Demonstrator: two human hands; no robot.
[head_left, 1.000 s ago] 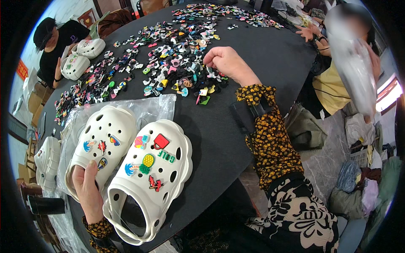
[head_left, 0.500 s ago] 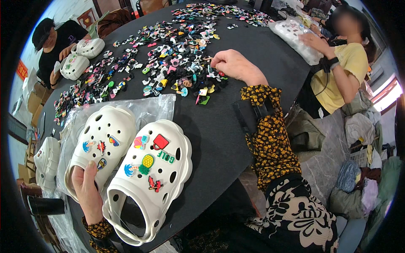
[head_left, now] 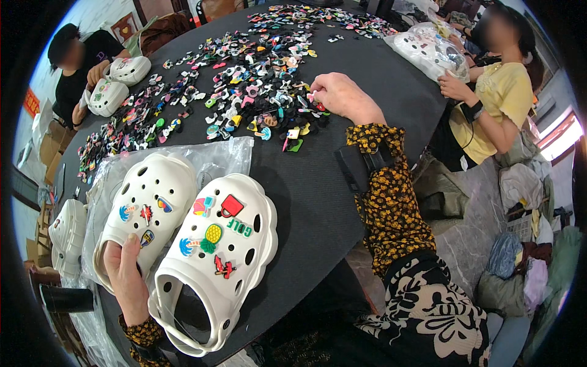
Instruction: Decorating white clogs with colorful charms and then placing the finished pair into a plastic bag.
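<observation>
Your right hand (head_left: 340, 96) has crept left into the heap of shoe charms (head_left: 257, 92), fingertips pinching at the small, glossy pieces.
Near left, your left hand (head_left: 125, 269) grips the heel of the left clog (head_left: 147, 211), fingers curled; the right clog (head_left: 217, 257), smooth white perforated foam, lies just beside it, studded with colourful charms.
</observation>
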